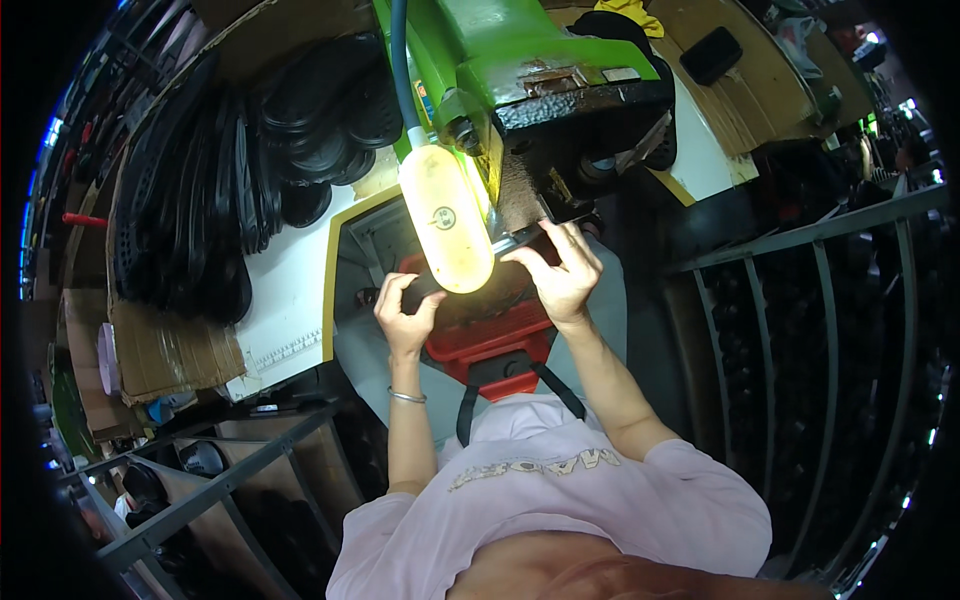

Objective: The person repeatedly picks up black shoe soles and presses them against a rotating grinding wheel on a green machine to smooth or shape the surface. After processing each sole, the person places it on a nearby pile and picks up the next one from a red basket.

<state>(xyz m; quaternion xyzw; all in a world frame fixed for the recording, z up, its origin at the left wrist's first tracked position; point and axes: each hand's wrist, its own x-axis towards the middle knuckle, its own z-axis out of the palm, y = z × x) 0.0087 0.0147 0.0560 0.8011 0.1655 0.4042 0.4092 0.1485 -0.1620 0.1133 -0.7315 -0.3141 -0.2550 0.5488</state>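
Observation:
Both of my hands grip a dark, flat piece (516, 240) that looks like a black shoe sole; the yellow lamp (438, 215) hides its middle. My left hand (405, 318) pinches its left end between thumb and fingers, just left of the lamp's lower end. My right hand (562, 275) has thumb and fingers closed on the right end, close under the green machine (520, 60). The piece lies against or just below a brown, rough-faced part (520, 190) of the machine; whether they touch, I cannot tell.
A cardboard box (170, 350) of black soles (185, 200) stands on the white table (285, 290) at left, with more soles beside it. Below my hands is a red tray-like part (490, 335). Metal racks (825, 280) flank me. Another cardboard box (735, 100) sits at far right.

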